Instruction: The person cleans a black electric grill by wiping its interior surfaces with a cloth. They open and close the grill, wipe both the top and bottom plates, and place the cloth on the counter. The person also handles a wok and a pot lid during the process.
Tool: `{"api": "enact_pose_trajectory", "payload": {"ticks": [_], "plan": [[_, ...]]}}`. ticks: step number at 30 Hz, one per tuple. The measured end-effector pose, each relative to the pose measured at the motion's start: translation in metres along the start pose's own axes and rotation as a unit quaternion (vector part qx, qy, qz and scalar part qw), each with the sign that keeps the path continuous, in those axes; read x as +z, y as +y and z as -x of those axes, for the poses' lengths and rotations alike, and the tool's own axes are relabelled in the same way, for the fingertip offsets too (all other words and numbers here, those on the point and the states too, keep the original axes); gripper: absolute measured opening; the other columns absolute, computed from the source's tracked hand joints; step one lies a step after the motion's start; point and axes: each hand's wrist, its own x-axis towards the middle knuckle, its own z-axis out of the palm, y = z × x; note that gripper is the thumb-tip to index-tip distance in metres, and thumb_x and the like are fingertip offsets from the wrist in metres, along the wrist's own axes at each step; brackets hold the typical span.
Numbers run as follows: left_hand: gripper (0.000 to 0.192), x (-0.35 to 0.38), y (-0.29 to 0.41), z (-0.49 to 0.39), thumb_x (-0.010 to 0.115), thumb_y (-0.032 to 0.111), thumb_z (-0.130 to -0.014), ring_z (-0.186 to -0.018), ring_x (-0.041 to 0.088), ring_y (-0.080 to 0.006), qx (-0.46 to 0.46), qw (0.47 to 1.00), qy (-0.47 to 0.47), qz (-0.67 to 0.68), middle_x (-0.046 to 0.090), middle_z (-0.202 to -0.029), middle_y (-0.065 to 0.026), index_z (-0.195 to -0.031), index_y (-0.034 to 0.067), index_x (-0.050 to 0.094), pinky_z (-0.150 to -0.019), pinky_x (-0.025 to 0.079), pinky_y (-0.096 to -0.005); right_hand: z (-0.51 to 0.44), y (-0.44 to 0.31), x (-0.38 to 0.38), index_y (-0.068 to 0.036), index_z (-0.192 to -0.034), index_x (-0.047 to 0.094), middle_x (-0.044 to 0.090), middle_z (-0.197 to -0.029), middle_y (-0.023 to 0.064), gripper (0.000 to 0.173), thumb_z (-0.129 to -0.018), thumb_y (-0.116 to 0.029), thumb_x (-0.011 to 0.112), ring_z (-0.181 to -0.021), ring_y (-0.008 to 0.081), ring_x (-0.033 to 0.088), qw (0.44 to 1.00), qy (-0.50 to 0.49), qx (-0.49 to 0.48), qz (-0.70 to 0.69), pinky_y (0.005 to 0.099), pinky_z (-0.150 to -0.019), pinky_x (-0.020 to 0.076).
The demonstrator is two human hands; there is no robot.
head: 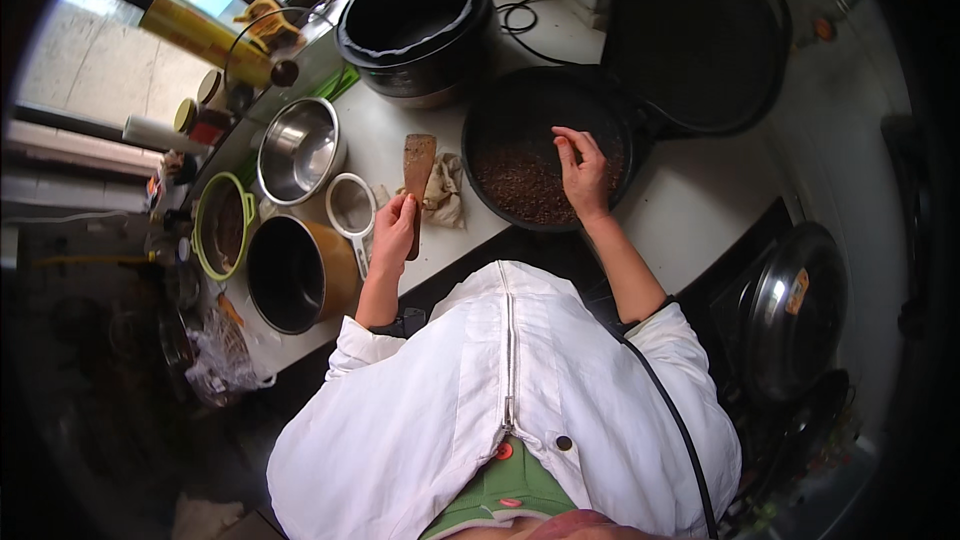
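My left hand [395, 223] grips a wooden spatula [418, 161] by its handle, with the blade pointing up and dark residue on it. The spatula is over the counter, left of a round black electric griddle [525, 101]. Dark brown crumbly bits [525, 184] cover the near part of the griddle's pan. Over these bits is my right hand [585, 172], its thumb and fingers bent close together; whether it pinches anything is too small to tell. The griddle's black lid [694, 37] is folded back at the far right.
A crumpled cloth [445, 191], a strainer [351, 204], a steel bowl [298, 150], a brown pot [335, 270] and a green-rimmed colander [223, 225] crowd the left counter. Behind stands a large black pot [412, 37]. A domed lid [799, 315] is at right.
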Motion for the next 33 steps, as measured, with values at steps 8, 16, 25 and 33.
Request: {"api": "enact_pose_trajectory", "payload": {"ticks": [8, 16, 25, 33], "plan": [[0.025, -0.011, -0.012, 0.008, 0.052, 0.026, -0.096, -0.057, 0.039, -0.0036, -0.033, 0.999, 0.036, -0.023, 0.047, -0.064, 0.0064, -0.085, 0.004, 0.059, -0.051, 0.03, -0.0213, -0.001, 0.003, 0.011, -0.003, -0.102, 0.065, 0.06, -0.087, 0.0041, 0.018, -0.095, -0.015, 0.053, -0.076, 0.0108, 0.061, 0.99, -0.078, 0.077, -0.091, 0.0229, -0.068, 0.0508], [0.026, -0.025, -0.064, -0.036, 0.052, 0.024, -0.096, -0.068, 0.047, -0.0068, -0.033, 0.998, 0.044, -0.039, 0.057, -0.076, 0.0027, -0.097, 0.001, 0.063, -0.063, 0.038, -0.0226, 0.022, -0.005, -0.008, -0.003, -0.103, 0.065, 0.06, -0.083, 0.0034, 0.019, -0.095, -0.016, 0.053, -0.071, 0.0095, 0.06, 0.995, -0.021, 0.09, -0.041, 0.0219, -0.064, 0.0513], [0.043, -0.026, -0.079, -0.06, 0.052, 0.035, -0.085, -0.099, 0.06, -0.0361, 0.0, 0.961, 0.018, -0.277, 0.063, -0.104, -0.0207, -0.112, 0.001, 0.057, -0.083, 0.045, -0.0433, 0.063, -0.029, -0.067, -0.002, -0.106, 0.064, 0.06, -0.075, 0.0026, 0.022, -0.096, -0.018, 0.052, -0.064, 0.0074, 0.058, 0.984, 0.079, 0.161, 0.017, 0.0205, -0.061, 0.0491], [0.063, -0.023, -0.067, -0.052, 0.057, 0.037, -0.086, -0.129, 0.032, -0.0418, 0.084, 0.901, -0.033, -0.425, 0.036, -0.136, -0.0277, -0.133, 0.0, 0.04, -0.107, 0.027, -0.0446, 0.098, -0.045, -0.079, -0.001, -0.104, 0.063, 0.06, -0.074, 0.0027, 0.02, -0.096, -0.013, 0.051, -0.064, 0.0077, 0.059, 0.957, 0.144, 0.252, 0.008, 0.0217, -0.061, 0.0504]]}}
